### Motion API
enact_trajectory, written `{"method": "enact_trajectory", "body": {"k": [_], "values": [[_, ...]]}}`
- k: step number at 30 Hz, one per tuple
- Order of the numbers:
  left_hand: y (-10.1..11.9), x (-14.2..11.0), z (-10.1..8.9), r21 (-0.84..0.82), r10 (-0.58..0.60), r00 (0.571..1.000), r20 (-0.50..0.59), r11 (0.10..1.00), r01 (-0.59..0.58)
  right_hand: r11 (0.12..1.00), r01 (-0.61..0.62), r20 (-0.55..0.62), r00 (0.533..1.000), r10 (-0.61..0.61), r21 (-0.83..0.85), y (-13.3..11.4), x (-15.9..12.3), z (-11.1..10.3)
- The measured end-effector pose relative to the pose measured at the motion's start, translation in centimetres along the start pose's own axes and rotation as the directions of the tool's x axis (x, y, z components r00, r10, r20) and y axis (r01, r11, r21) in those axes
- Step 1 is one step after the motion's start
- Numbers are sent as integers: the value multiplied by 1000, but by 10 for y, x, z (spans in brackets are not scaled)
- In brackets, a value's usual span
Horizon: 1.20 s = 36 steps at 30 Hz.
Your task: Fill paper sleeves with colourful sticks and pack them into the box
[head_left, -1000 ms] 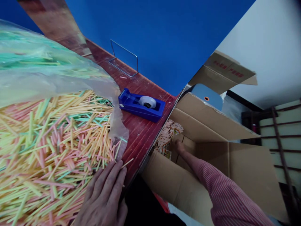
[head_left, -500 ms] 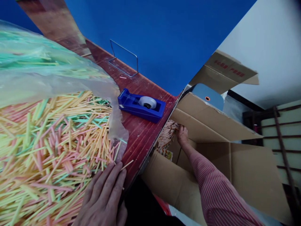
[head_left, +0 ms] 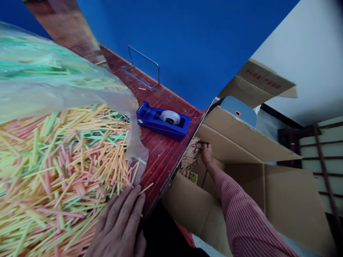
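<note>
My left hand (head_left: 120, 217) lies flat, fingers stretched out, on the table edge beside a heap of thin pastel sticks (head_left: 66, 178) in yellow, pink and green. One loose stick (head_left: 146, 188) pokes out past its fingertips. Inside an open cardboard box (head_left: 292, 200), my right hand (head_left: 206, 153) has its fingers curled at the edge of a tightly stacked, brown-and-white patterned pile (head_left: 190, 153). What its fingertips hold, if anything, is hidden. A clear plastic bag (head_left: 107, 92) lies over the back of the stick heap.
A blue tape dispenser (head_left: 163, 121) stands on the red-brown table (head_left: 158, 153), with a bent wire stand (head_left: 144, 67) behind it. A blue panel (head_left: 182, 46) rises at the back. Beyond the box are a grey-blue rounded object (head_left: 238, 109) and another carton (head_left: 259, 82).
The view has shifted slightly. My right hand stays at the pile's edge in the box, with its fingers slightly moved. My left hand rests in the same place.
</note>
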<state>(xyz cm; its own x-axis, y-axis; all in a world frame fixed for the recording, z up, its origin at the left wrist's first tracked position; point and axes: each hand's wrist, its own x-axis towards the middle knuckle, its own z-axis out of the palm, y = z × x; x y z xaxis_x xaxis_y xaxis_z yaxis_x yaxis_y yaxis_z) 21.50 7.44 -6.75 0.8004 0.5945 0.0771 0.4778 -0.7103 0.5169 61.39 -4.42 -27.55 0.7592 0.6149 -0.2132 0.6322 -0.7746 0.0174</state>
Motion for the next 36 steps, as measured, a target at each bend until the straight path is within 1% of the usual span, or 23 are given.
{"method": "enact_trajectory", "body": {"k": [3, 6, 9, 12, 16, 18, 20, 23, 25, 26, 28, 30, 32, 34, 36], "values": [[0, 0, 0, 12, 2, 1000, 9, 1000, -2, 997, -63, 12, 998, 63, -39, -3, -2, -1], [0, 0, 0, 18, 5, 1000, 0, 1000, -5, 994, -86, 53, 995, 90, -64, -5, -4, -3], [-1, 1, 1, 7, 2, 1000, -8, 1000, -2, 993, -84, 99, 991, 92, -80, -4, -3, -5], [-2, 0, 1, -2, 0, 1000, -7, 1000, 0, 991, -79, 122, 988, 92, -104, -2, 2, -9], [-1, 0, 0, -19, -11, 1000, 2, 1000, 11, 987, -70, 123, 989, 88, -147, 0, 4, -23], [0, 0, 0, -23, -17, 1000, 12, 1000, 17, 984, -42, 120, 991, 63, -172, 6, 0, -37], [1, 0, -1, -22, -17, 1000, 11, 1000, 18, 981, 14, 125, 992, 11, -193, 16, -6, -54], [1, 0, -1, -21, -26, 1000, 4, 999, 26, 964, 165, 169, 977, -130, -208, 36, -18, -78], [1, -1, 0, -23, -33, 999, 5, 999, 34, 937, 289, 221, 944, -244, -199, 48, -22, -86], [1, -1, 0, -24, -36, 999, 6, 999, 36, 919, 344, 248, 923, -294, -190, 51, -23, -86], [1, -1, 1, -21, -41, 999, 8, 999, 41, 886, 433, 295, 879, -374, -167, 52, -19, -79], [1, -1, 2, -16, -40, 999, 8, 999, 40, 858, 495, 333, 839, -431, -137, 45, -9, -66], [0, -1, 2, -14, -24, 1000, 6, 1000, 24, 836, 539, 355, 805, -475, -102, 33, 3, -50], [-1, -2, 3, -9, -7, 1000, -2, 1000, 7, 822, 565, 356, 785, -508, -72, 20, 15, -37], [-2, -2, 3, -5, -1, 1000, -5, 1000, 1, 822, 567, 334, 786, -519, -57, 11, 24, -27]]}}
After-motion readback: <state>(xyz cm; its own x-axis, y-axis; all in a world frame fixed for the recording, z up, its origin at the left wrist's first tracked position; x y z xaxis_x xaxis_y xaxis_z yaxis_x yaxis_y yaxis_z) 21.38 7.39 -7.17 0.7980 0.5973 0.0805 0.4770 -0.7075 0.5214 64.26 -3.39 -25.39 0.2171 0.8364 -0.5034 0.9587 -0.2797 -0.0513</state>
